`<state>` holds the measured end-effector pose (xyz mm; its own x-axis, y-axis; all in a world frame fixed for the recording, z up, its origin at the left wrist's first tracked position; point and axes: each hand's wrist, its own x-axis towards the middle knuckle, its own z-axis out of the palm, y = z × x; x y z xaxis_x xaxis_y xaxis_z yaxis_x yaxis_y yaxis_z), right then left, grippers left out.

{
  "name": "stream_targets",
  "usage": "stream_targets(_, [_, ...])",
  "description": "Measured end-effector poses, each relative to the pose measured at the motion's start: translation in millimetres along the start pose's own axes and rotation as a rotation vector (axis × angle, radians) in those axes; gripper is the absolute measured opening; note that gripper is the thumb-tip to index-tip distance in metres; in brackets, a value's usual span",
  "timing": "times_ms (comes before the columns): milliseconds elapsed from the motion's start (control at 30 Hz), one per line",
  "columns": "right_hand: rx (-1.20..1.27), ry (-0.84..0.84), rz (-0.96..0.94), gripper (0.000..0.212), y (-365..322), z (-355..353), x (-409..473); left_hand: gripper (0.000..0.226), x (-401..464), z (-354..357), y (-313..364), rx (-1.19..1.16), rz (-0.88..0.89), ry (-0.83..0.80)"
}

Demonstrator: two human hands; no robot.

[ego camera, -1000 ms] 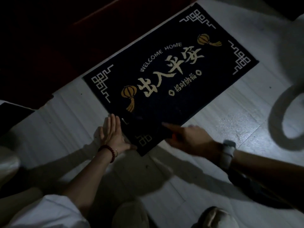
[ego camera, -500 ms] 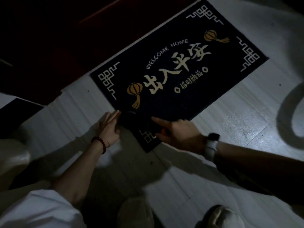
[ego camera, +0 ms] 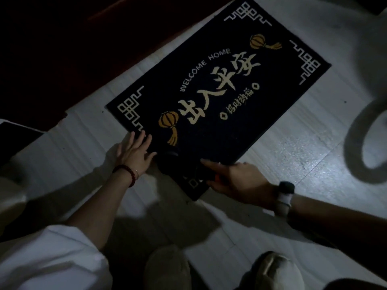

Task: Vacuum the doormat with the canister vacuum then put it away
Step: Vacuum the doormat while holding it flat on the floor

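A dark doormat (ego camera: 219,97) with pale lettering and two yellow lanterns lies slantwise on the pale floor. My left hand (ego camera: 135,152) lies flat with fingers spread on the mat's left edge, beside the lower lantern's tassel. My right hand (ego camera: 236,178), a watch on its wrist, is closed on a dark vacuum nozzle (ego camera: 178,164), index finger stretched along it. The nozzle rests on the mat's near corner, just right of my left hand. The dim light hides the nozzle's shape.
A grey vacuum hose (ego camera: 356,147) curls in a loop on the floor at the right. A dark red door or threshold (ego camera: 62,49) runs along the mat's far side. My shoes (ego camera: 278,271) and knees show at the bottom edge.
My left hand has slid a little farther up the mat's left edge. The right hand and nozzle stay near the same corner. The view has shifted, so the mat sits more to the right.
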<state>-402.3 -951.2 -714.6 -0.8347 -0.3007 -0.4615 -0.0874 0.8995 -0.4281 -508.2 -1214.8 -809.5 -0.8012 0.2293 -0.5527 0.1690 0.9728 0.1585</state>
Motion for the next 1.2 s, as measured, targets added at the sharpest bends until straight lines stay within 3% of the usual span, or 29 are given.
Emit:
stream_targets(100, [-0.024, 0.114, 0.075, 0.057, -3, -8, 35, 0.062, 0, -5, -3, -0.006, 0.006, -0.014])
stream_targets(400, [0.009, -0.048, 0.081, 0.057, 7, 12, -32, 0.061, -2, -8, 9, -0.012, -0.057, -0.023])
stream_targets(600, [-0.021, 0.170, 0.087, 0.055, -9, -17, 44, 0.063, -2, -4, 14, -0.027, -0.083, -0.044])
stream_targets(733, [0.006, 0.068, 0.109, 0.055, -14, -12, 58, 0.059, -4, -5, 15, -0.016, -0.088, -0.038])
stream_targets(833, [0.121, 0.003, 0.142, 0.056, 7, 6, 10, 0.064, -3, -4, 13, -0.024, -0.085, -0.066])
stream_targets(967, [0.095, -0.124, 0.149, 0.055, 17, 9, -51, 0.067, -4, -7, 14, -0.017, -0.098, -0.101])
stream_targets(1133, [0.025, 0.107, 0.177, 0.058, 21, -2, -11, 0.088, -10, -1, 30, 0.043, -0.115, -0.114])
stream_targets(1200, [0.050, 0.101, 0.212, 0.058, 20, 1, 3, 0.087, -11, 1, 33, 0.025, -0.125, -0.112])
